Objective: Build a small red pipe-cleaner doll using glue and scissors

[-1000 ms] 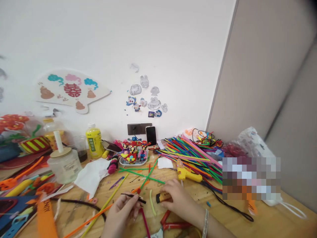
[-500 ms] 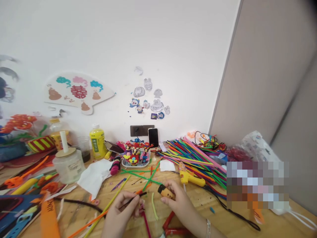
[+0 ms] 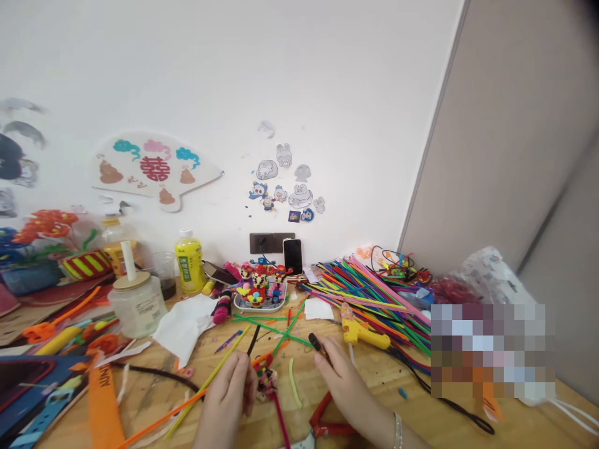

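Two grips closed: L hand (image 3: 228, 394) pinches black stem (image 3: 253, 340), R hand (image 3: 344, 381) holds lighter (image 3: 316, 343); wall fan (image 3: 187, 187) reads 囍.

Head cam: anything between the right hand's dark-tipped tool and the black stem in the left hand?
Nothing visible at their height. The right hand holds the dark-tipped tool apart from the black stem in the left hand; a small craft piece and a green strip lie on the table below.
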{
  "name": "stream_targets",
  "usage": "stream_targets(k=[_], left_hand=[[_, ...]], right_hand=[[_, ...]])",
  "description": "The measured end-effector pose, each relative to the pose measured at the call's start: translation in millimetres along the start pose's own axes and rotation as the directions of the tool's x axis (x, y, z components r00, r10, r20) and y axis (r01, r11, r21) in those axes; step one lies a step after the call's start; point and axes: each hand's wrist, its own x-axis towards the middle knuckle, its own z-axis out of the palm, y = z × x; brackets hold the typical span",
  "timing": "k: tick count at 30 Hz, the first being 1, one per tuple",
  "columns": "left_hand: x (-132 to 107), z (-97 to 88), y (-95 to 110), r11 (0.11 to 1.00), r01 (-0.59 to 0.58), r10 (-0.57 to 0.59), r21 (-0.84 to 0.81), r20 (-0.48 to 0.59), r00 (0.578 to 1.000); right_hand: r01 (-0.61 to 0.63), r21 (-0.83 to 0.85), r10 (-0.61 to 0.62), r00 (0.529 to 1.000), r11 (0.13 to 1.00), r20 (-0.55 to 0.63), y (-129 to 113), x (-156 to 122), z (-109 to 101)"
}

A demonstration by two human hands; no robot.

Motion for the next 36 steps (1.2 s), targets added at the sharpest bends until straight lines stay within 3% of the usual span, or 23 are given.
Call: stream_targets(k=[3, 7, 12, 17, 22, 28, 32, 34, 36], left_hand=[[2, -0.1, -1, 1.0, 0.019, -0.018, -0.016, 0.026, 0.999], [1, 1.4, -3, 0.991, -0.06, 0.051, 0.122, 0.08, 0.995], [-1, 1.5, -4, 0.945, -0.16, 0.133, 0.284, 0.112, 0.985], [-3, 1.5, -1, 0.914, -0.252, 0.227, 0.317, 0.113, 0.967], [-6, 0.8, 4, 0.876, -0.311, 0.292, 0.367, 0.11, 0.95], [-6, -3.3, 5, 0.81, -0.364, 0.352, 0.46, 0.116, 0.929], [-8, -2.6, 2, 0.725, -0.443, 0.427, 0.528, 0.16, 0.89], [-10, -1.8, 1, 0.69, -0.474, 0.462, 0.547, 0.172, 0.87], [-10, -2.7, 1, 0.665, -0.49, 0.479, 0.564, 0.181, 0.859]], right_hand=[[0.001, -0.111, -0.003, 1.0, 0.994, -0.02, 3, 4, -4], [-0.091, 0.075, 0.087, 0.995, 0.993, 0.054, 5, 4, 0], [0.019, 0.182, -0.033, 0.997, 0.983, 0.074, -1, -6, 10], [-0.062, 0.254, 0.024, 0.989, 0.965, 0.149, -10, -15, 9], [-0.137, 0.204, 0.101, 0.979, 0.969, 0.175, -8, -19, 9], [-0.118, 0.228, 0.068, 0.974, 0.967, 0.217, -13, -23, 9], [-0.107, 0.239, 0.05, 0.971, 0.965, 0.232, -17, -22, 11], [-0.079, 0.196, 0.033, 0.974, 0.977, 0.224, -17, -19, 11], [-0.035, 0.046, 0.026, 0.982, 0.998, 0.187, -16, -14, 9]])
